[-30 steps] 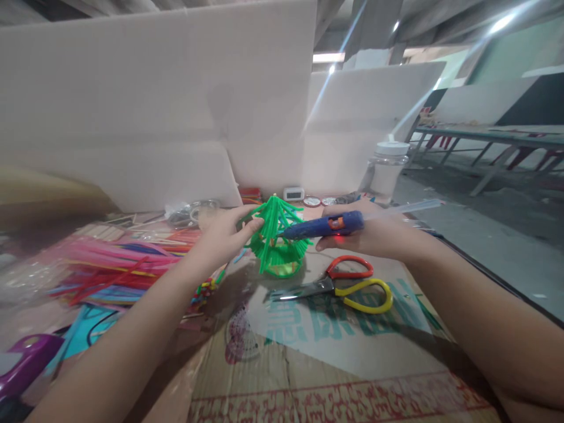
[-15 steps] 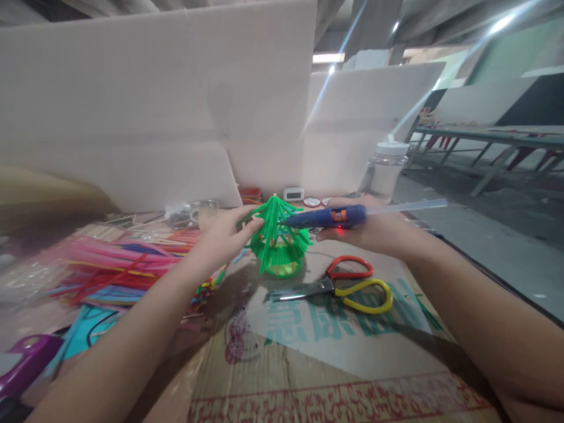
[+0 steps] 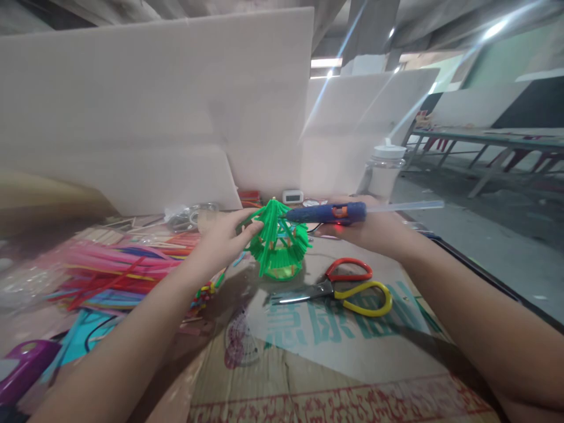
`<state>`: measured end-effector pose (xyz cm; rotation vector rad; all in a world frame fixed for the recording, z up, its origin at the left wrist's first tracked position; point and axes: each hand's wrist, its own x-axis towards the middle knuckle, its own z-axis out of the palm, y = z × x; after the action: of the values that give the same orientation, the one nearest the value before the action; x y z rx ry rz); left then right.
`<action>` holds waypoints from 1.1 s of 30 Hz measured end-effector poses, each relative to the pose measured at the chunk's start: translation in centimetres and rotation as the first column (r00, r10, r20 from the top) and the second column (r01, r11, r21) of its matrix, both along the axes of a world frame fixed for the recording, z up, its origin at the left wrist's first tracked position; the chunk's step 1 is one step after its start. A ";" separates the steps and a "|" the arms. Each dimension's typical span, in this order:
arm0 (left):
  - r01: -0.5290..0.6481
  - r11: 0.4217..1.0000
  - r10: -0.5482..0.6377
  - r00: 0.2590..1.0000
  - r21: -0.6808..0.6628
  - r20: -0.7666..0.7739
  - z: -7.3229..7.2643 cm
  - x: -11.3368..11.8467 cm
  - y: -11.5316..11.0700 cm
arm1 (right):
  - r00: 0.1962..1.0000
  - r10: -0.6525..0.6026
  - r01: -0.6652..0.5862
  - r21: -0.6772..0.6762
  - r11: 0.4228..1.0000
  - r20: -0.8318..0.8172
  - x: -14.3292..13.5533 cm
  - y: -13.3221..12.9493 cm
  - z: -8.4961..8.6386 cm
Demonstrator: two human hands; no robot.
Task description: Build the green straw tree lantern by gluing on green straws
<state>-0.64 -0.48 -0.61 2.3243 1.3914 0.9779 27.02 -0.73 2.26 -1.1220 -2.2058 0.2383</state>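
Observation:
A small green model (image 3: 278, 249) with a pointed roof of green strips stands upright on the cardboard in the middle. My left hand (image 3: 231, 232) grips its left side, thumb on the green strips and the other fingers behind. In my right hand (image 3: 365, 226) is a blue glue gun (image 3: 326, 212), held level, with a clear glue stick (image 3: 405, 205) poking out of its back end. Its nozzle points left and meets the roof strips near the peak; whether it touches them I cannot tell. A small red light glows on the gun's underside.
Scissors (image 3: 330, 288) with red and yellow handles lie in front of the model. Coloured pipe cleaners (image 3: 127, 264) are heaped at left, and a purple-handled tool (image 3: 29, 367) lies nearer. A clear bottle (image 3: 385, 173) stands at back right. White boards (image 3: 154, 111) rise behind.
The glue gun's nozzle has shifted slightly up along the roof strips, toward the peak. My left hand keeps its hold on the model, and the view has tilted a little.

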 end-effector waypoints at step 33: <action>-0.004 1.000 0.004 0.999 0.008 0.037 -0.4 0.0 0.4 | 0.938 -0.140 0.155 0.024 0.988 -0.317 1.8 2.5 -0.3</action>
<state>-0.67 -0.08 -0.97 2.2982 1.3803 1.0250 28.84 1.79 1.98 -1.1314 -1.8294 0.2772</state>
